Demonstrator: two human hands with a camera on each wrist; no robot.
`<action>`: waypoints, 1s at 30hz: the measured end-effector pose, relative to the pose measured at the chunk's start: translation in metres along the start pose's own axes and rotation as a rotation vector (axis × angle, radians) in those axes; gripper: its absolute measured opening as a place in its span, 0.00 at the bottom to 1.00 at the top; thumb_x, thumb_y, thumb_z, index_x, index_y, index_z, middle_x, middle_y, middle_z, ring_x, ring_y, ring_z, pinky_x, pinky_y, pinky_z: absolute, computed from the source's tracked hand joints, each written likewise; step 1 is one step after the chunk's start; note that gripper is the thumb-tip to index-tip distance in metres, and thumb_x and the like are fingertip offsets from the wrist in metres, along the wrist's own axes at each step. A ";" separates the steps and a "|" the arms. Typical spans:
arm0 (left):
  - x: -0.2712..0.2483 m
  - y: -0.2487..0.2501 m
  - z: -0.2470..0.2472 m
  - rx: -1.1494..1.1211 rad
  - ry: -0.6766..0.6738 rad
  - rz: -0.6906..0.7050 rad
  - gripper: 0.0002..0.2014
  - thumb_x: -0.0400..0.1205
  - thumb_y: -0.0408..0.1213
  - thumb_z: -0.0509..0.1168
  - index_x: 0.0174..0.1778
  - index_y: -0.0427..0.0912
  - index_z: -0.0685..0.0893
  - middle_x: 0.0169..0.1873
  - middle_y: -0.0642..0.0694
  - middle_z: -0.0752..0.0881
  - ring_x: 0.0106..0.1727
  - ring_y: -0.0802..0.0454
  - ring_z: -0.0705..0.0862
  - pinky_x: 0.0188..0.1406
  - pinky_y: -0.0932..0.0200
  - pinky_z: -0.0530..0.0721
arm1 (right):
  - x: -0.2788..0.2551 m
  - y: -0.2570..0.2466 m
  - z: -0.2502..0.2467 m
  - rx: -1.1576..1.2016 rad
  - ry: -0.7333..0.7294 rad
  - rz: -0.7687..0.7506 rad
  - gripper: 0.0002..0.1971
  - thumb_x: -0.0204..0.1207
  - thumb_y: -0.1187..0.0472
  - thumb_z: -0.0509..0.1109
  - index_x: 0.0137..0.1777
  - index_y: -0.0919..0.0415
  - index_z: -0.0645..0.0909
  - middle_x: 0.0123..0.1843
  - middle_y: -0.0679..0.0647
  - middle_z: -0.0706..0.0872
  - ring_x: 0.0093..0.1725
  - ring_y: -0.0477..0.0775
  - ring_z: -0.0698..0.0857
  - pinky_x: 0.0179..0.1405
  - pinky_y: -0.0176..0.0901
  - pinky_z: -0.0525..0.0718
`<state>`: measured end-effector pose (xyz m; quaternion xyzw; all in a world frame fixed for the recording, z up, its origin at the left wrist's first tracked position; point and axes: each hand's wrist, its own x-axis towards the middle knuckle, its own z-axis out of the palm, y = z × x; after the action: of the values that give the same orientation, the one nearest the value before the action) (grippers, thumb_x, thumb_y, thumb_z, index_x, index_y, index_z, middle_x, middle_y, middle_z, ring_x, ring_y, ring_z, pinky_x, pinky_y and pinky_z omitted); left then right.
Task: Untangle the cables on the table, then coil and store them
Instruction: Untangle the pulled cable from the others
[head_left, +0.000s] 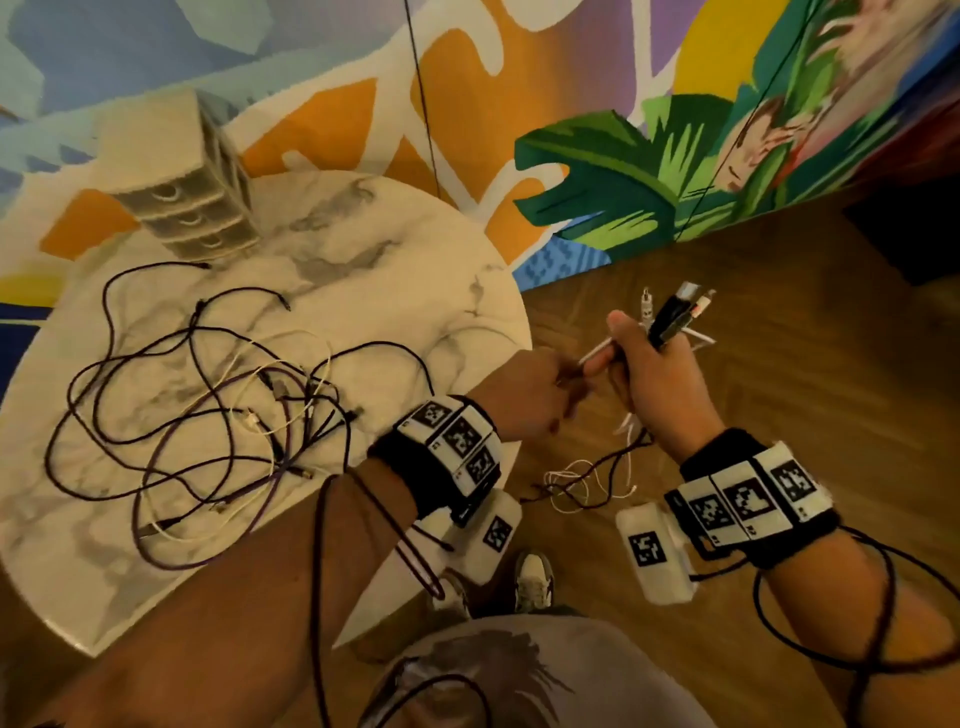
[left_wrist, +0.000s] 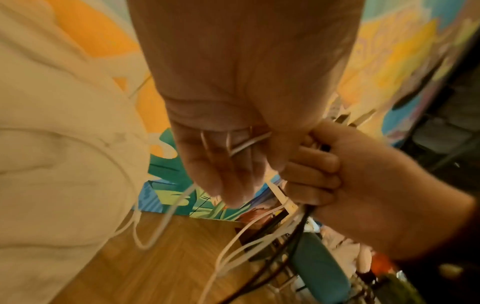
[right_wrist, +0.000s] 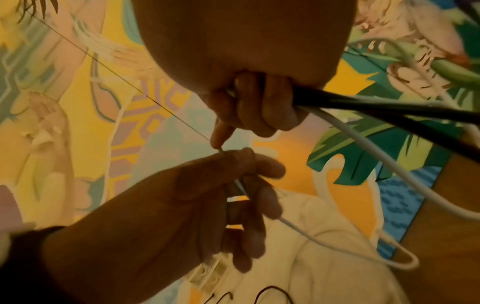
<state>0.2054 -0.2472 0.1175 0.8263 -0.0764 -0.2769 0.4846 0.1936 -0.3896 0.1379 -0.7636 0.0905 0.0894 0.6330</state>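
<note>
We see a bunch of cables (head_left: 670, 317) held up over the wooden floor (head_left: 779, 364), just past the edge of the table (head_left: 395, 270). Their plug ends poke up and away from us out of the top of the fist, and the long thin cords hang down below it to a loose heap by the floor. Some cords are white and smooth, some are black, and one black plug has a shiny metal tip. Our right hand (head_left: 649, 369) is curled tight around this bunch. Our left hand (head_left: 524, 395) pinches one thin white cable (head_left: 597, 355) between thumb and finger, right beside the right hand, and that cord runs across from one hand to the other. More cables (head_left: 208, 405) lie in a messy tangle on the table, dark purple, black and white ones looping over each other. The table is round with a white top that has grey marble swirls. At its far side stands a small pale drawer box (head_left: 192, 208) with three drawers. Both wrists wear black bands with white tags (head_left: 457, 441) that show black square patterns. We cannot read any words. Behind the table is a bright painted wall (head_left: 623, 156) with big green leaves.
</note>
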 end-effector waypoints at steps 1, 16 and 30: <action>0.006 -0.001 0.002 -0.061 0.012 -0.001 0.11 0.84 0.38 0.60 0.45 0.37 0.84 0.34 0.38 0.86 0.30 0.45 0.83 0.27 0.60 0.78 | 0.000 0.002 -0.008 -0.020 0.012 -0.011 0.30 0.86 0.49 0.54 0.32 0.69 0.83 0.14 0.47 0.71 0.14 0.42 0.66 0.16 0.31 0.63; 0.031 0.028 0.066 0.124 -0.132 0.272 0.36 0.73 0.55 0.67 0.74 0.40 0.70 0.73 0.38 0.72 0.71 0.43 0.75 0.67 0.47 0.77 | -0.001 0.009 -0.057 0.013 0.205 -0.041 0.24 0.87 0.55 0.52 0.44 0.66 0.87 0.49 0.57 0.89 0.41 0.41 0.86 0.36 0.19 0.77; 0.039 0.087 0.023 -0.477 0.014 0.282 0.26 0.85 0.33 0.58 0.18 0.49 0.68 0.12 0.54 0.66 0.14 0.55 0.61 0.16 0.63 0.62 | 0.009 0.050 -0.061 -0.028 -0.411 -0.024 0.10 0.78 0.55 0.69 0.42 0.62 0.80 0.32 0.48 0.82 0.31 0.44 0.80 0.34 0.33 0.77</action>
<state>0.2377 -0.3253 0.1669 0.6719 -0.1197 -0.2112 0.6997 0.1911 -0.4590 0.0996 -0.7390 -0.0509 0.2368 0.6287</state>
